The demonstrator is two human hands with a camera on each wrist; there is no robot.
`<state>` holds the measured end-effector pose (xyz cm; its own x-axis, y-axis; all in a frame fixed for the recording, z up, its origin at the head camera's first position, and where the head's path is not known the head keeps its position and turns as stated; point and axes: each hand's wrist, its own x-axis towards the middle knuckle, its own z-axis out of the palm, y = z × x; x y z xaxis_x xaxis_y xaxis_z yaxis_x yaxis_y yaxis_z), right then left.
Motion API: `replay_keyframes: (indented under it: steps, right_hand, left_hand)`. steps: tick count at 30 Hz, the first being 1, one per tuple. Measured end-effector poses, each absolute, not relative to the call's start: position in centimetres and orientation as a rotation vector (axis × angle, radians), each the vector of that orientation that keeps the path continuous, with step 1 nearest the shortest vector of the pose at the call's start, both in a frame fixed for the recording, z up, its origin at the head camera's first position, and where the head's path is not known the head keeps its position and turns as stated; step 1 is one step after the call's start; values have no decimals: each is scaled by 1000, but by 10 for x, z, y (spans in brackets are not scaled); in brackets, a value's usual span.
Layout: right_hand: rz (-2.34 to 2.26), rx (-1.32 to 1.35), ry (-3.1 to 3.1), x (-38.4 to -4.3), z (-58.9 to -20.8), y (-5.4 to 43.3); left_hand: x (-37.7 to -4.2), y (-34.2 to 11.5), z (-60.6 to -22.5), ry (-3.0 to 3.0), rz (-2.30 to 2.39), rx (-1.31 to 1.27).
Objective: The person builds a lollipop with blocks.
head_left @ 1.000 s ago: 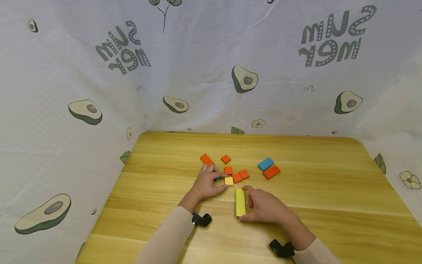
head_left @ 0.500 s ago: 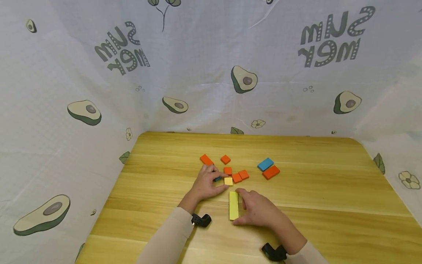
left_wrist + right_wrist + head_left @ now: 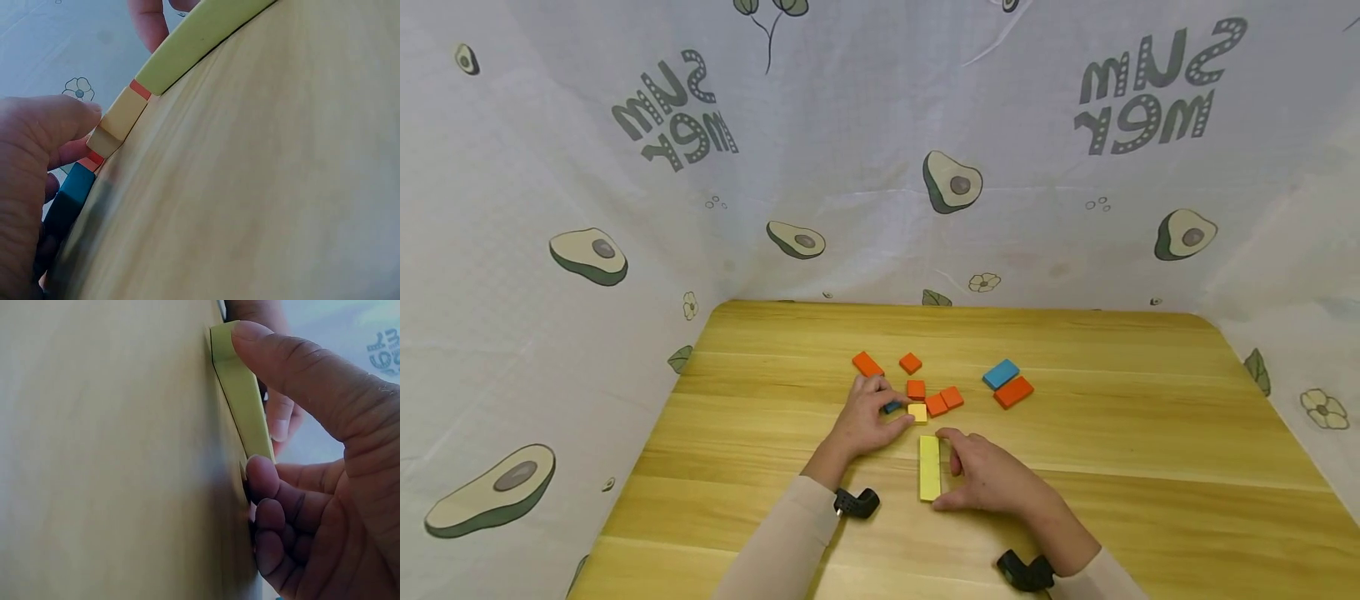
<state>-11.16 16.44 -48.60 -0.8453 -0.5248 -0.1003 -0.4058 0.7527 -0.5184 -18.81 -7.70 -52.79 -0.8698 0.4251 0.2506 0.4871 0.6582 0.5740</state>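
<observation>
In the head view my right hand [image 3: 988,475] holds a long yellow block [image 3: 929,468] between thumb and index finger, one at each end. The block lies flat on the table; the right wrist view shows the thumb on its near end [image 3: 234,369]. My left hand [image 3: 863,419] pinches a small light-orange square block [image 3: 917,413] between thumb and forefinger, just beyond the long block. Under the left fingers is a partly hidden blue block [image 3: 892,407], seen more fully in the left wrist view [image 3: 70,194]. A red-orange square block [image 3: 916,389] stands right behind the light-orange one.
Two red-orange squares [image 3: 943,401] touch each other right of the left fingertips. Farther back are another red-orange square [image 3: 911,362] and a red-orange oblong [image 3: 867,364]. A blue oblong [image 3: 1001,374] and a red-orange oblong [image 3: 1013,392] lie to the right. A patterned cloth [image 3: 865,167] encloses the wooden table.
My right hand has slid the long yellow block left and slightly nearer to me, mostly in the first half second. The left hand keeps its place at the light-orange block.
</observation>
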Motion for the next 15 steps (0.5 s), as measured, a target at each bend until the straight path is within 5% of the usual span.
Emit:
replay_keyframes:
  steps: [15]
  right_hand:
    - [-737, -708, 2705, -110, -483, 164]
  left_hand:
    - [-184, -75, -529, -2754, -925, -807]
